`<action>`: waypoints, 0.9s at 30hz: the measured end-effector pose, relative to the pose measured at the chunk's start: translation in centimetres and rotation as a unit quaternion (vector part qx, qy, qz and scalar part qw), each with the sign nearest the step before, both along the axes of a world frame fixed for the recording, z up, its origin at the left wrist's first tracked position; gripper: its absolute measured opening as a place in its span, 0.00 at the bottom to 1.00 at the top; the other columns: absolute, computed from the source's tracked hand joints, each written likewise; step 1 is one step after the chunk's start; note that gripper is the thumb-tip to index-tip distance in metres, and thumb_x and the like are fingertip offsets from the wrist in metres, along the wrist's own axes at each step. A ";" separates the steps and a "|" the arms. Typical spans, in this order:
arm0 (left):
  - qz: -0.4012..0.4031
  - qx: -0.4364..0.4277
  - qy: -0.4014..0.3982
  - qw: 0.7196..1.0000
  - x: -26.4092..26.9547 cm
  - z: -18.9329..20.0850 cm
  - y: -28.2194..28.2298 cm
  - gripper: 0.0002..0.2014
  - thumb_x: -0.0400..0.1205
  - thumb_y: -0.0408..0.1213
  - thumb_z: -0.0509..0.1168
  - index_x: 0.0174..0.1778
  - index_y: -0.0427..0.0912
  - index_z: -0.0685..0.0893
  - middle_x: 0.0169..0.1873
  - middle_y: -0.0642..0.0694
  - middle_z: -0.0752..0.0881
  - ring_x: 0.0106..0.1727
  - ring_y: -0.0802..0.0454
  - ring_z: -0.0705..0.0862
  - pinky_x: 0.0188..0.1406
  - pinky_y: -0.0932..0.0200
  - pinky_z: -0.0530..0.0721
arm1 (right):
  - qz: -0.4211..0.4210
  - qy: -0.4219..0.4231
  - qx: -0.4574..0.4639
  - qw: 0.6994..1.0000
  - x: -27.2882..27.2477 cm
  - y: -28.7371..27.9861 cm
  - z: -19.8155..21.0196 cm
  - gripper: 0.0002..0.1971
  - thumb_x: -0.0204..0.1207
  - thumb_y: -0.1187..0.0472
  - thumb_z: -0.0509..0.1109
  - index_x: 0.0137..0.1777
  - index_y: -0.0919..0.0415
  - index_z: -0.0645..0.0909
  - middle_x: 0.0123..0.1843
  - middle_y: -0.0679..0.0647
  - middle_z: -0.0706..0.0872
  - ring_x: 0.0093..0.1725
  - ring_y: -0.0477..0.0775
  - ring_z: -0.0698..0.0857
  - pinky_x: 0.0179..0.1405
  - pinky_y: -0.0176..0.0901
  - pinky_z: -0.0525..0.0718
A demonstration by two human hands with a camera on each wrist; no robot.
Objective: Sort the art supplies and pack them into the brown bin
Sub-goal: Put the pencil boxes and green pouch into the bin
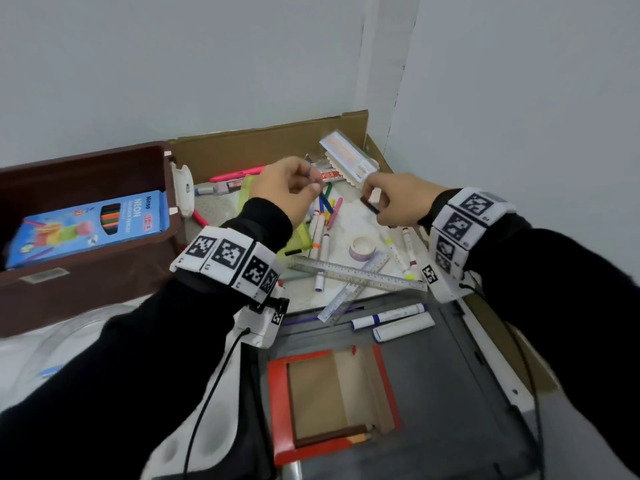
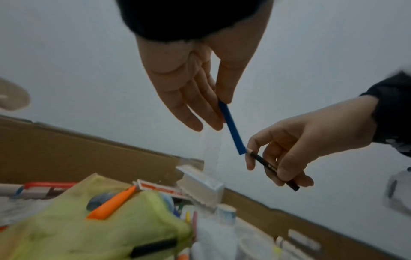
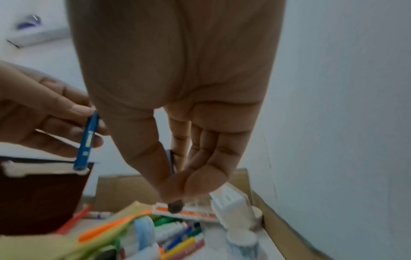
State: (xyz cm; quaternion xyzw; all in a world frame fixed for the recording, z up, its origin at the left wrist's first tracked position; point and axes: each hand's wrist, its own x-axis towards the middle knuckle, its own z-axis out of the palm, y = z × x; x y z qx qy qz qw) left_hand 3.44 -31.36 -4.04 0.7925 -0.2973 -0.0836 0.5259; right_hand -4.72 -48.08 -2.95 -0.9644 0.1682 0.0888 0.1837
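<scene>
Both forearms in black sleeves reach forward, raised above the clutter. The left hand (image 2: 191, 84) hangs fingers-down, its grip pinching a blue pencil (image 2: 232, 128) between thumb and fingers. The right hand (image 2: 295, 149) faces it, its grip pinching a black pencil (image 2: 273, 170). Beyond lie loose markers (image 1: 323, 216) in a cardboard tray (image 1: 263, 147). The brown bin (image 1: 86, 278) stands left, holding a blue pencil box (image 1: 93, 223).

Lighting even and diffuse; sharpness fair overhead, poor at the wrists.
Head view bright, soft shadows, straight edges bowed toward the frame borders. Both wrist views dimmer, with dark corners; the yellow-green pouch (image 2: 89, 227) and markers (image 3: 177, 239) smear out of focus, and the right hand (image 3: 177, 88) fills its frame, blurred.
</scene>
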 end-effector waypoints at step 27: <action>-0.015 0.009 0.064 0.998 -15.7 -4.3 14.2 0.20 0.76 0.19 0.62 0.46 0.53 0.86 0.35 0.56 0.88 0.39 0.53 0.84 0.45 0.61 0.82 | 0.056 -0.094 -0.035 0.993 -18.5 17.3 -7.4 0.12 0.78 0.53 0.61 0.57 0.46 0.82 0.56 0.45 0.82 0.61 0.49 0.75 0.55 0.41 0.67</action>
